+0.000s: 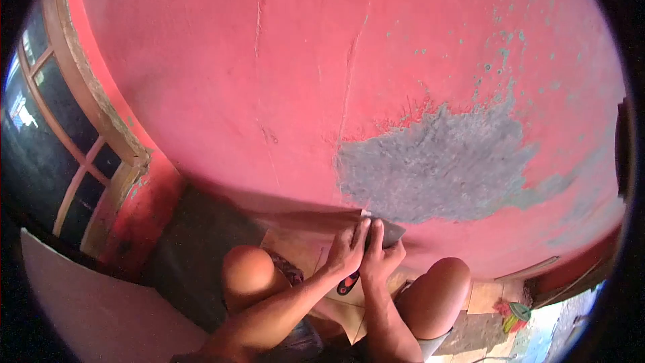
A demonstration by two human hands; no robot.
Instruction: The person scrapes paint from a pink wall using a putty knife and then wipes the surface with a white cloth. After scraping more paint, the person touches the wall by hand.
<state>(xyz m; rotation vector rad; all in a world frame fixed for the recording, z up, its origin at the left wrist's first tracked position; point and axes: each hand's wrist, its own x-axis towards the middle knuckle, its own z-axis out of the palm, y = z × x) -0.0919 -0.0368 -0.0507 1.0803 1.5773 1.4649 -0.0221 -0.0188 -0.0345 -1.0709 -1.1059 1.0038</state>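
Observation:
A flat-bladed scraper (pixel 391 233) with a dark grey blade is held low against the pink wall (pixel 302 94). Its black and red handle (pixel 347 284) shows below, between my wrists. My left hand (pixel 348 250) is closed on the tool from the left, fingers pointing up toward the wall. Side by side with it, my right hand (pixel 381 253) grips the tool too, with fingers laid along the blade. Just above the blade is a rough grey bare patch (pixel 437 165) with ragged paint edges. My fingers hide where the handle meets the blade.
My bent knees (pixel 247 274) are on both sides of my arms. A wooden-framed window (pixel 80 161) is at the left, above a pale panel (pixel 101 309). Cracks run down the wall. Tan floor tiles (pixel 485 298) and a red, yellow and green item (pixel 516 316) lie at the lower right.

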